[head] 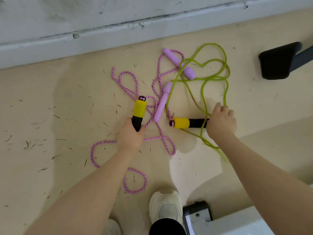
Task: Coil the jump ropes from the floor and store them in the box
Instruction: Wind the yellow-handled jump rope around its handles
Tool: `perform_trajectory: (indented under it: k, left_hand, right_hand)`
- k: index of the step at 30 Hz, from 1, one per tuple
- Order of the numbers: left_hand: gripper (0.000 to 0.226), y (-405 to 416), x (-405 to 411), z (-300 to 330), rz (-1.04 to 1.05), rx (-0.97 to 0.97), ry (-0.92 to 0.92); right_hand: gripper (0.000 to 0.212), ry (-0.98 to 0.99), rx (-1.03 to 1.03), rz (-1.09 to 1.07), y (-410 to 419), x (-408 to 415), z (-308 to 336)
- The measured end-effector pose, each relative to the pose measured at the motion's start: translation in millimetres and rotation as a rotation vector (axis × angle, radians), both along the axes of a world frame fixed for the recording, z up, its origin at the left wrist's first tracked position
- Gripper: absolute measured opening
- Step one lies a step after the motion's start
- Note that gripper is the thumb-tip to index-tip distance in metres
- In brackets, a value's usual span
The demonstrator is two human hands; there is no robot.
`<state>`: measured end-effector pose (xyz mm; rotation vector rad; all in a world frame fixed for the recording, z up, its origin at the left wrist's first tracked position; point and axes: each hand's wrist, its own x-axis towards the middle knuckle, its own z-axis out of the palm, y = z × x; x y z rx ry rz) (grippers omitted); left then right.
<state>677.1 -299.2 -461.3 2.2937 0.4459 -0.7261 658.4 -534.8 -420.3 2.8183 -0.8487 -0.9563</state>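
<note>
Beige floor (50, 107) — tangled ropes; left hand (130, 134) grips one yellow-black handle (138, 112), right hand (220, 122) grips another handle (188, 123).

Two jump ropes lie tangled on the floor. The pink braided cord (157, 78) with dark flecks carries yellow-and-black handles: one handle (139, 112) stands upright, its black end gripped in the left hand's fingers (135, 131); the other handle (188, 123) lies flat, its black end under the right hand's fingers (218, 119). The pink cord loops away above and below the left fingers. The lime-green cord (205, 77) sprawls in loops just beyond the right fingers, crossing two lilac handles (177, 63) (162, 102) lying between both hands.
</note>
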Motion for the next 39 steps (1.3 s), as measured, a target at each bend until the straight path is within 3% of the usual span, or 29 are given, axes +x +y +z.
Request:
perform_trajectory:
  k: [2,5,7,10,13,16,19,21,25,28,32,33,35,39]
  left_hand:
    - [0.027,2,-2,0,0.009,-0.007,-0.002]
    - [0.022,4,-4,5,0.016,-0.06,-0.004]
    - [0.021,7,-5,10,-0.002,-0.077,-0.004]
    - [0.019,13,-2,12,-0.025,-0.104,-0.009]
    - [0.018,19,3,8,-0.052,-0.114,-0.008]
    - [0.019,21,6,4,-0.055,-0.108,-0.019]
    - [0.019,20,6,3,-0.052,-0.11,-0.015]
    - [0.02,19,5,3,-0.051,-0.109,-0.011]
    - [0.02,17,5,0,-0.045,-0.114,-0.001]
    - [0.019,16,7,-4,-0.039,-0.129,-0.005]
    - [0.017,13,14,-4,-0.025,-0.159,-0.018]
    - [0.017,12,15,-3,-0.025,-0.155,-0.02]
    - [0.017,11,17,-1,-0.024,-0.137,-0.027]
    - [0.017,6,19,0,-0.03,-0.143,-0.02]
  right_hand:
    - [0.071,-0.087,0.071,0.276,16,-10,-6]
    - [0.069,-0.036,0.314,0.504,48,-19,-14]
    - [0.061,0.031,0.287,0.446,56,-20,-20]
    - [0.047,-0.023,0.28,0.399,54,-13,-31]
    - [0.044,-0.237,0.378,0.163,45,-3,-34]
    - [0.048,-0.464,0.126,0.097,37,3,-29]
    - [0.025,-0.254,0.156,0.099,42,9,-26]
    - [0.036,-0.013,0.213,0.107,52,6,-29]
    - [0.011,0.129,0.258,0.148,64,-5,-36]
    - [0.019,-0.059,0.364,0.205,60,-2,-32]
    - [0.032,-0.453,0.248,-0.161,33,19,-12]
    - [0.036,-0.467,0.224,-0.211,24,22,-8]
    - [0.042,-0.379,0.172,-0.093,13,24,-3]
    - [0.024,-0.18,0.04,0.144,9,20,-20]
